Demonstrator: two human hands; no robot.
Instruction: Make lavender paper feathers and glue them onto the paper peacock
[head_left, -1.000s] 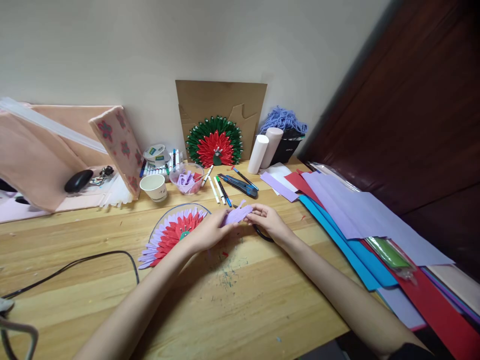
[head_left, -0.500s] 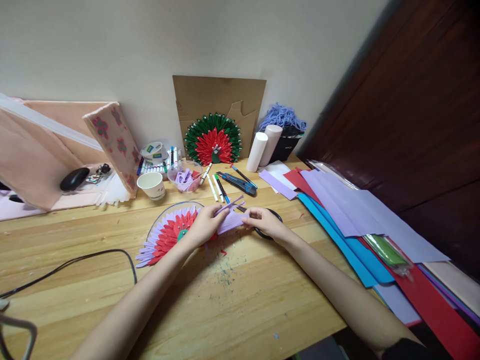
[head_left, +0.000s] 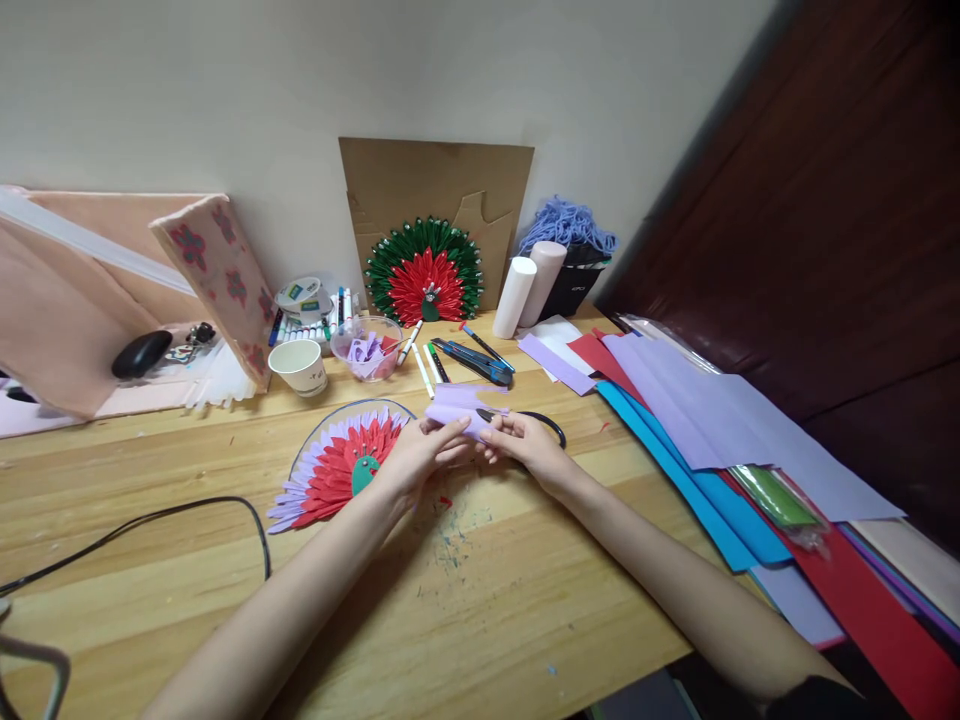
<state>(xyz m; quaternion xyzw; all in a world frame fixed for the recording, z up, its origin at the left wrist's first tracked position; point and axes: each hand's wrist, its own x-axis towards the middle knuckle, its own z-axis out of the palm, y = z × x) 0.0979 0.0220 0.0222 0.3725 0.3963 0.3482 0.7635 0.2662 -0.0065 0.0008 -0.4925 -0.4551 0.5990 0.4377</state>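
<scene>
A piece of lilac crepe paper is held above the table, partly folded over. My left hand is closed on its lower left part, thumb on top. At the paper's lower right edge, my right hand pinches with thumb and fingers. Black-handled scissors are partly hidden behind my right hand; their dark tip shows against the paper, and I cannot tell whether they touch it. Left of my hands lies a paper peacock with lilac and red feathers and a green body.
Behind are markers, a blue utility knife, a clear bowl of paper strips and a paper cup. A green-red peacock leans on cardboard. Coloured paper sheets lie right, a black cable left.
My hands have come closer together. The lilac paper, earlier stretched between them, is now turned and folded, its upper part standing higher. The view has shifted slightly.
</scene>
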